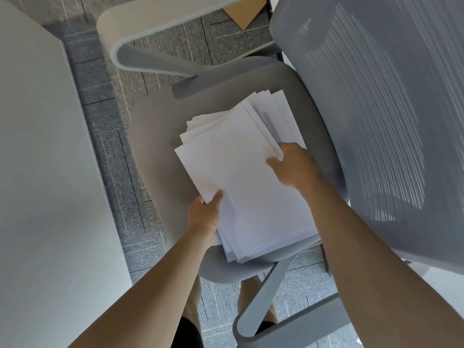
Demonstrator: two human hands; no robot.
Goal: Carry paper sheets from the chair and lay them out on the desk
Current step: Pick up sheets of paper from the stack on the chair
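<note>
L hand (204,214) pinching paper stack (238,177) at 7 o'clock, R hand (292,167) pinching its 3 o'clock edge. Sheets are fanning unevenly, so bottom ones are prob. risking slipping back onto the chair (155,136).

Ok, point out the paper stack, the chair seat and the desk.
paper stack (241,177), head view, middle of top sheet.
chair seat (155,136), head view, bare left part.
desk (37,146), head view, bare top.

Soft daylight, striped glare on chair back (391,146), edges warped
</note>
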